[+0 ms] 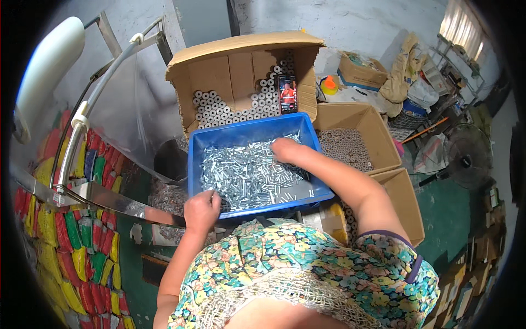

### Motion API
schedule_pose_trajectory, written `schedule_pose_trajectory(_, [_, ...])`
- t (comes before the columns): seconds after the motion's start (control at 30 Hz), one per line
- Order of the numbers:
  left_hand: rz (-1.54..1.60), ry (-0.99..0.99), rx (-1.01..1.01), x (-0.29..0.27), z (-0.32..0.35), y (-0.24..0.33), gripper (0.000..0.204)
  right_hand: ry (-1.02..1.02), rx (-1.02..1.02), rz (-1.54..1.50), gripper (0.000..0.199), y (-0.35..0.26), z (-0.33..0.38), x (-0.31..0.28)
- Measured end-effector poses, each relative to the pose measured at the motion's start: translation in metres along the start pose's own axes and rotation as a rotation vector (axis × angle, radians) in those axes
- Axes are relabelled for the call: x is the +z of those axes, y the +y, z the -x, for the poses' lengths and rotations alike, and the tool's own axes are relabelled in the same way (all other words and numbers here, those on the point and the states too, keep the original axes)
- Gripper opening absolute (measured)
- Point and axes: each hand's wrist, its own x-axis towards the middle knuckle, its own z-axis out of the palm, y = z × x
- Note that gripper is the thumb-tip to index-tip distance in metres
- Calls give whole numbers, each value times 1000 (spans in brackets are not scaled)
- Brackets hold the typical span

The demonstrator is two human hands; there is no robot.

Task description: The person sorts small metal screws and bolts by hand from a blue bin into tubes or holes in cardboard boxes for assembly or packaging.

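A blue plastic bin holds a heap of small silvery metal pins, thinning out toward its front right corner. My right hand reaches over the right side into the bin and rests at the heap. Its fingers curl down and in; whatever lies between them is hidden. At the bin's front left corner, my left hand is closed, thumb against the fingers, close to the rim. Something small and dark shows by its fingertips, too small to name.
Behind the bin, an opened carton holds stacked ring-ended cylinders and a phone. Another carton of cylinders stands right. Left are a curved metal frame and colourful bundles; a fan stands far right.
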Motion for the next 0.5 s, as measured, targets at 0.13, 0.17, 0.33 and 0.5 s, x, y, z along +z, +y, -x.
schedule_pose_trajectory(0.13, [-18, 7, -20, 2, 4, 3, 22, -69, -149, 200, 54, 12, 14, 8])
schedule_pose_trajectory(0.17, [-37, -15, -35, 3, 3, 2, 22, -113, -141, 241, 61, 9, 8, 8])
schedule_pose_trajectory(0.33, [-32, -27, -53, 6, 9, 6, 22, -155, -133, 113, 49, 14, -3, 19])
schedule_pose_trajectory(0.5, [-55, -2, -82, 6, 9, 7, 21, -116, -118, 137, 21, 17, -23, 36])
